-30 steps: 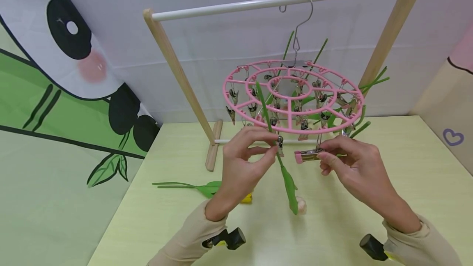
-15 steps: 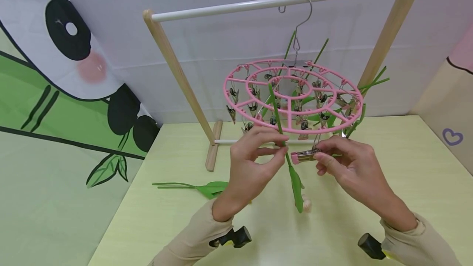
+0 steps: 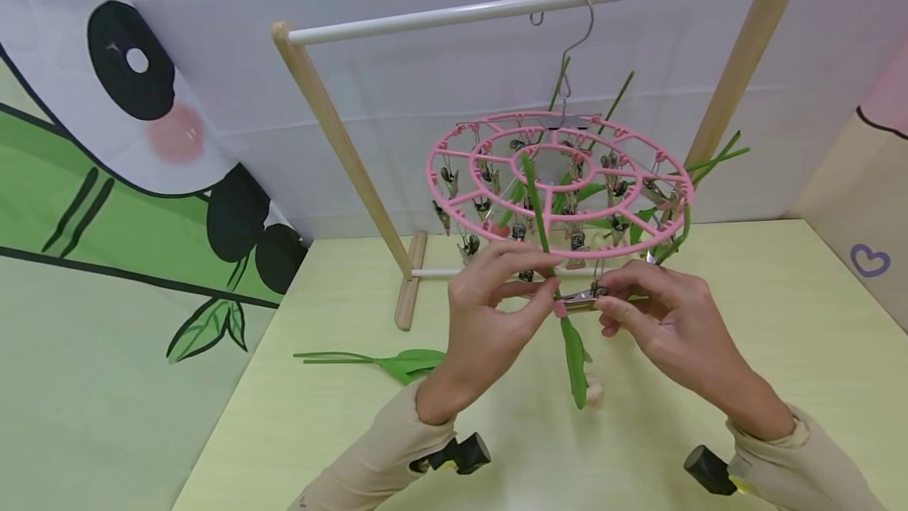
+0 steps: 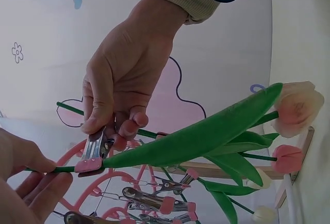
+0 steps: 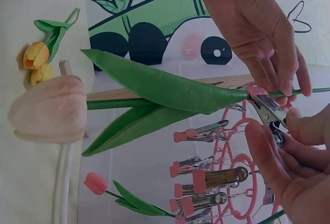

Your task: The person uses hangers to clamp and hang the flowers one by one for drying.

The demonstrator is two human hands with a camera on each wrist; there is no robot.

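Observation:
My left hand (image 3: 489, 322) pinches the green stem of an artificial tulip (image 3: 576, 365) between thumb and fingertips. The tulip hangs bloom down, its pale pink bloom (image 5: 49, 109) large in the right wrist view. With thumb and fingers my right hand (image 3: 670, 318) grips the handle end of a metal clip (image 3: 582, 300). In the left wrist view the clip's pink tips (image 4: 88, 166) lie across the stem, just beside the left fingertips and above the leaves. This clip hangs from the front of a round pink drying rack (image 3: 567, 254).
The rack's hook (image 3: 590, 22) hangs on a white rail (image 3: 440, 16) between wooden posts (image 3: 333, 124). Several clips dangle below the rings, and more tulips (image 5: 95, 182) hang at its right and back. Yellow tulips (image 5: 36, 55) lie on the table (image 3: 284, 432) at the left.
My left hand has moved right with the tulip, bringing its stem to the clip. The right hand has shifted slightly left, and the clip's pink tips now meet the stem.

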